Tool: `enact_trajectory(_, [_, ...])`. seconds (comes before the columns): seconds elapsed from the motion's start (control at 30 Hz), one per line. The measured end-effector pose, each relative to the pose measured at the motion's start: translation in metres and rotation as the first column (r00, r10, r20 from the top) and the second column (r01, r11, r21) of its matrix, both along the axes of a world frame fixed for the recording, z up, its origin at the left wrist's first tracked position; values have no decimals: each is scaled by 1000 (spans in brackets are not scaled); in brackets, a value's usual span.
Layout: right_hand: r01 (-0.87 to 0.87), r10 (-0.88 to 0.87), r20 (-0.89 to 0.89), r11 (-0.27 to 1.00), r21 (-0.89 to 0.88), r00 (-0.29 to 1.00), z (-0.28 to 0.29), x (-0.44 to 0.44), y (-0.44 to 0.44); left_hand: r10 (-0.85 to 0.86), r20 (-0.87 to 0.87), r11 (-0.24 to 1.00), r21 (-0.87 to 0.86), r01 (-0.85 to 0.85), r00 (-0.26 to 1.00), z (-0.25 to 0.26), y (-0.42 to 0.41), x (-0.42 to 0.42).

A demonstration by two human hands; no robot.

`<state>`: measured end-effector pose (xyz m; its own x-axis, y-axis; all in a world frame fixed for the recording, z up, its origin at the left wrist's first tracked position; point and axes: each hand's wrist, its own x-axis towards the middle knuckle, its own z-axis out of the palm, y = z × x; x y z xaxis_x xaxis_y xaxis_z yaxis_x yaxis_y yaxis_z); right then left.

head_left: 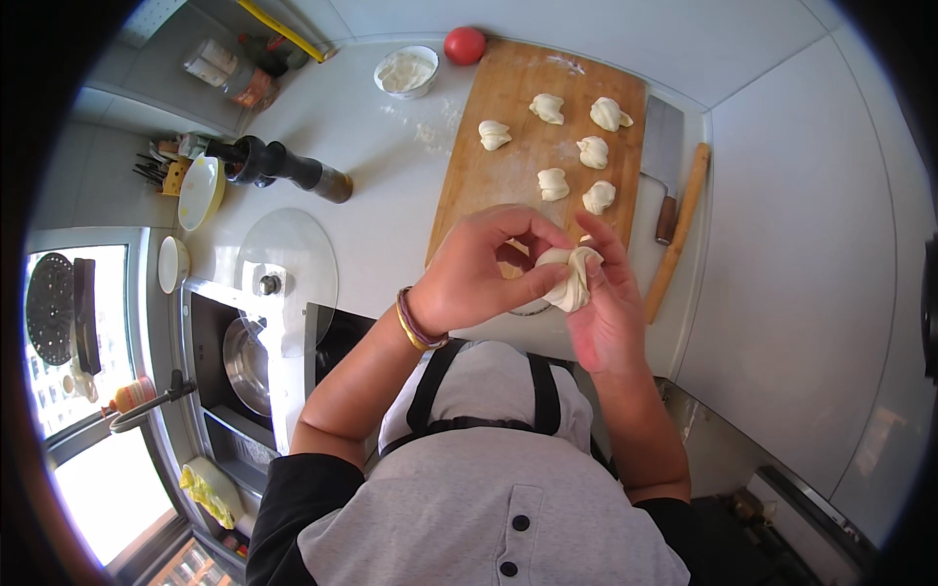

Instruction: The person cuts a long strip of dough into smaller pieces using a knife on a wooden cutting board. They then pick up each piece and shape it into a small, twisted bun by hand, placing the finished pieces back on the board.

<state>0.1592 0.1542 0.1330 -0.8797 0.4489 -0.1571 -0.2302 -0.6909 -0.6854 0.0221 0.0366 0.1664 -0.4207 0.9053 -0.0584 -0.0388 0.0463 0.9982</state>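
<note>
A piece of pale, twisted dough (573, 282) is held in the air over the near end of a wooden cutting board (506, 80). My left hand (487, 264) pinches its left side between thumb and fingers. My right hand (610, 304) grips the opposite side, with the thumb pressed against the folds. On the board beyond my hands lie several shaped dough pieces, among them one at the left (495, 135), one in the middle (552, 184) and one at the far right (610, 114). My hands hide part of the board's near end and most of a round rim there.
Right of the board lie a cleaver (665, 139) and a wooden rolling pin (680, 231). A bowl of flour (407, 72) and a red round object (464, 46) sit at the back. Leftward are a black grinder (293, 168), a glass lid (286, 249) and a sink (212, 351) with a metal pot.
</note>
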Motion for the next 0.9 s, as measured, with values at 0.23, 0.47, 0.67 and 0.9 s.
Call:
enact_trajectory(0.23, [-120, 69, -135, 899, -422, 988, -30, -1, -20, 78, -335, 991, -79, -111, 939, 10, 13, 0])
enact_trajectory(0.47, [-142, -13, -296, 856, -497, 955, -54, -2, -39, 228, -636, 972, 194, -134, 737, -21, 13, 26])
enact_trajectory(0.67, [-170, 30, -261, 829, -533, 965, -50, -6, -34, 251, -554, 967, 173, -185, 794, -24, 16, 23])
enact_trajectory(0.9, [-151, 34, -240, 861, -485, 970, -57, -10, -36, 89, -522, 992, 121, -30, 848, -14, 21, 13])
